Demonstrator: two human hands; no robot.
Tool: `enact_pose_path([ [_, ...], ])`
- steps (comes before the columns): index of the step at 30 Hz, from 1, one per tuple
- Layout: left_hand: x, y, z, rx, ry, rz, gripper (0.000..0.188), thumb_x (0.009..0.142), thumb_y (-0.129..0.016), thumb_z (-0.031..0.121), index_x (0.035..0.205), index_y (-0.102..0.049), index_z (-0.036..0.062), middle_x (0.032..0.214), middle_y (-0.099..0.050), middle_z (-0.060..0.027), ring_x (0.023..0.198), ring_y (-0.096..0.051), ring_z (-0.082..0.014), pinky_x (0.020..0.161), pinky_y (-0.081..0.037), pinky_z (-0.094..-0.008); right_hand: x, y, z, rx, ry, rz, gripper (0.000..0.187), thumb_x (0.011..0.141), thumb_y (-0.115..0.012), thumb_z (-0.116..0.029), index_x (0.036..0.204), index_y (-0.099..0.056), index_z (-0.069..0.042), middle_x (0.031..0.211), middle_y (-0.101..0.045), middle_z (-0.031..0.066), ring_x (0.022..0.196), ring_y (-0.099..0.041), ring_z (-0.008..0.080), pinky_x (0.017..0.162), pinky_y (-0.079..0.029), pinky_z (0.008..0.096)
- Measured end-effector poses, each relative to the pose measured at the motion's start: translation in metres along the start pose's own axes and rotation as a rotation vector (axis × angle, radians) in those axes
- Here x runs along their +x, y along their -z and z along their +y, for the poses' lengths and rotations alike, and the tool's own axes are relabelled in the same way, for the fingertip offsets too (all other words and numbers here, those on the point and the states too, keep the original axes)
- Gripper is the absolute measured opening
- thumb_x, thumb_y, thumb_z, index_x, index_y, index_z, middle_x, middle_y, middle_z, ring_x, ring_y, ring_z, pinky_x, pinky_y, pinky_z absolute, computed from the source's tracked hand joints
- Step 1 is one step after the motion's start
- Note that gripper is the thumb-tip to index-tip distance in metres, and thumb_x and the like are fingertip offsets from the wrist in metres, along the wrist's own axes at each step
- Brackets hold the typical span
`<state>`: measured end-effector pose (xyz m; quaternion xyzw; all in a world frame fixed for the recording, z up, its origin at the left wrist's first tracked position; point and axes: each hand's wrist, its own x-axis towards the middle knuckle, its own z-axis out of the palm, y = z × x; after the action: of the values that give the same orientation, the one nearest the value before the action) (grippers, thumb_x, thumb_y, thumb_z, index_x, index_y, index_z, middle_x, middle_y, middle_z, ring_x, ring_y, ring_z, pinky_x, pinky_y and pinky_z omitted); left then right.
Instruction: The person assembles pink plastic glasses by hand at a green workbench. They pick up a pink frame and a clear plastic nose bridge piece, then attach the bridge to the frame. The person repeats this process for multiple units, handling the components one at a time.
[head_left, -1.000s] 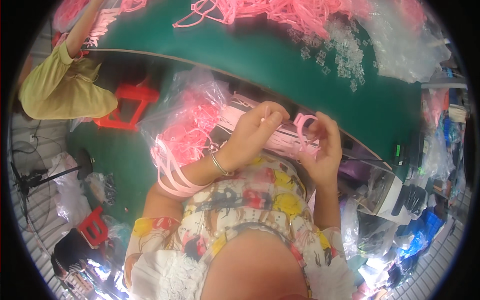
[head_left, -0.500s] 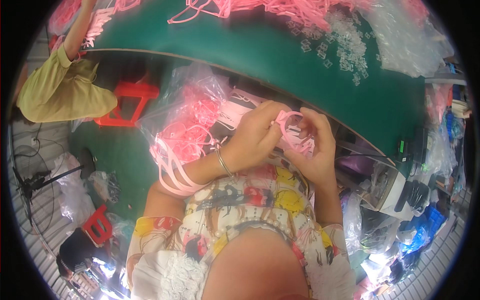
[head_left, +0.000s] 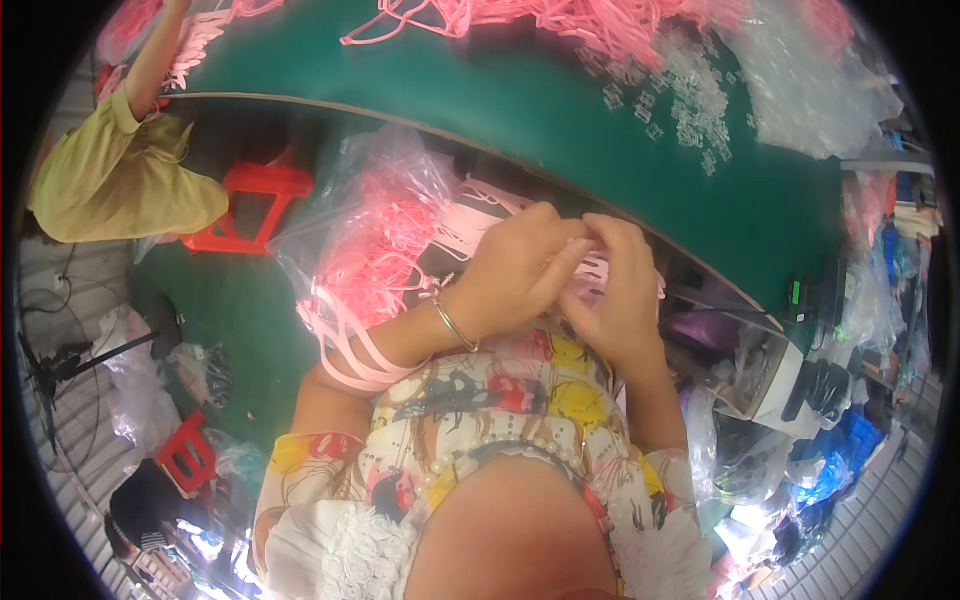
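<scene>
Head view, listed from left to right. We note a grey ribbed wall (head_left: 85,310) and, before it, a black stand (head_left: 75,368) with loose cables. One co-worker in a yellow-green garment (head_left: 120,190), arm extended to the far left end of the surface. Two red plastic stools: one (head_left: 268,180) beside the co-worker, the other (head_left: 187,452) lower, on the green floor (head_left: 235,350). One clear bag (head_left: 385,150), filled with tangled pink straps (head_left: 372,275). Several flat pink bands (head_left: 352,350), looped around our left forearm; one metal bracelet (head_left: 456,326) at the wrist.

Left hand (head_left: 522,262): fingers bent and drawn together, tips meeting those of the other hand. Right hand (head_left: 620,290): fingers curled inward. We cannot tell whether either set is clamped on something, the space between being hidden. Pink strips (head_left: 470,225) lie in a bundle beneath both hands, showing to the left of them and in the gap between.

Surface (head_left: 480,105): green, curved by the lens, pale-edged, running across the upper part. On it: one heap of pink straps (head_left: 600,25), a scatter of small clear plastic pieces (head_left: 697,110), one crumpled clear sheet (head_left: 805,95). Far right: a white-sided box (head_left: 785,390), then blue plastic (head_left: 852,440) among other bags.
</scene>
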<state>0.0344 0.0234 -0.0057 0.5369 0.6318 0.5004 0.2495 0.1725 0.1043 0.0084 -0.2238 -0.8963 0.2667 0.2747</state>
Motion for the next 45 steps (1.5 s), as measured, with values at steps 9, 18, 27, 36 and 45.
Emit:
enact_pose_path([
  [9,-0.006,0.019,-0.025,-0.467,0.156,-0.042,0.026,0.092,-0.052,0.021,0.093,-0.063,-0.0023,0.113,-0.053,-0.0101,0.077,-0.059,-0.0165,0.069,-0.047,-0.0284,0.015,0.026,0.001,0.2,-0.122,-0.188,0.033,0.063,-0.07,-0.01,0.093,-0.059,-0.003,0.082,-0.054,0.0109,0.069,-0.055,0.0247,0.061,-0.044,0.0328],
  [18,-0.004,0.042,-0.033,-0.728,0.512,-0.472,0.027,0.09,-0.054,0.025,0.088,-0.064,-0.0002,0.077,-0.06,-0.0022,0.077,-0.056,-0.0103,0.07,-0.043,-0.0242,0.019,0.04,0.018,0.315,-0.128,-0.343,0.03,0.061,-0.069,-0.009,0.089,-0.059,-0.003,0.079,-0.051,0.005,0.065,-0.046,0.0144,0.06,-0.039,0.0262],
  [27,0.0,0.043,-0.024,-0.49,0.485,-0.457,0.015,0.086,-0.06,0.012,0.083,-0.065,-0.002,0.077,-0.061,-0.0042,0.074,-0.055,-0.0098,0.067,-0.044,-0.0259,0.007,0.033,0.042,0.465,-0.206,-0.483,0.025,0.066,-0.069,-0.012,0.087,-0.063,-0.002,0.072,-0.048,0.0047,0.064,-0.046,0.014,0.058,-0.036,0.026],
  [36,0.008,0.034,-0.016,-0.225,0.197,-0.435,0.015,0.083,-0.063,0.011,0.078,-0.065,-0.0027,0.076,-0.062,-0.0069,0.07,-0.055,-0.0122,0.062,-0.042,-0.0276,-0.002,0.033,0.04,0.494,-0.227,-0.391,0.008,0.069,-0.07,-0.011,0.072,-0.066,-0.005,0.065,-0.051,0.0035,0.065,-0.047,0.0155,0.06,-0.035,0.0277],
  [45,0.023,0.029,-0.008,-0.394,0.381,-0.561,0.025,0.089,-0.058,0.021,0.084,-0.065,-0.0023,0.079,-0.062,-0.0057,0.072,-0.056,-0.0119,0.064,-0.045,-0.0262,-0.018,0.035,0.052,0.599,-0.267,-0.259,0.003,0.066,-0.064,-0.004,0.067,-0.062,-0.003,0.071,-0.055,0.0042,0.076,-0.051,0.0176,0.071,-0.039,0.0303],
])
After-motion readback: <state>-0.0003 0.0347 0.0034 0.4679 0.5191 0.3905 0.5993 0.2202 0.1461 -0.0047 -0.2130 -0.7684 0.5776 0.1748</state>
